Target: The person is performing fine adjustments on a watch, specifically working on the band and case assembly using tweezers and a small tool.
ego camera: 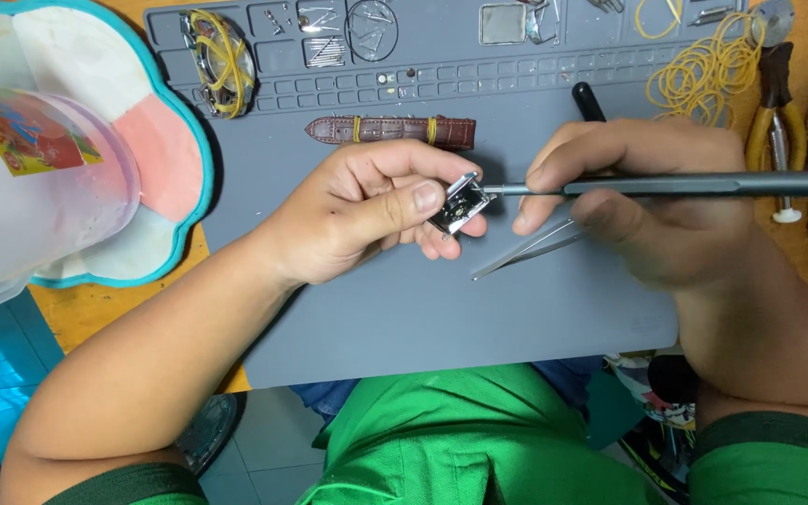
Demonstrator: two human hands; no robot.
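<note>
The left hand (367,210) pinches a small square metal watch case (461,203) between thumb and fingers, holding it just above the grey mat (423,309) near its middle. The right hand (647,201) is closed around a long dark tool (666,186) that lies level, its thin tip touching the right edge of the watch case. The same hand also holds a pair of tweezers (530,248) under its fingers, their points slanting down to the left over the mat.

The mat lies on an orange table (95,309). Along its far edge the mat has moulded compartments. One at the left holds a round metal part wrapped in yellow rubber bands (220,61). Others further right hold small thin metal pieces and a round clear disc (371,28); what the pieces are is too small to tell. A brown leather strap (390,130), bound with two yellow bands, lies on the mat just below the compartments and behind the left hand.

At the left a clear plastic cup (39,187) stands on a flower-shaped tray (165,140) with a teal rim. A heap of yellow rubber bands (703,75) lies at the mat's far right corner, with pliers (776,122) beside it.
</note>
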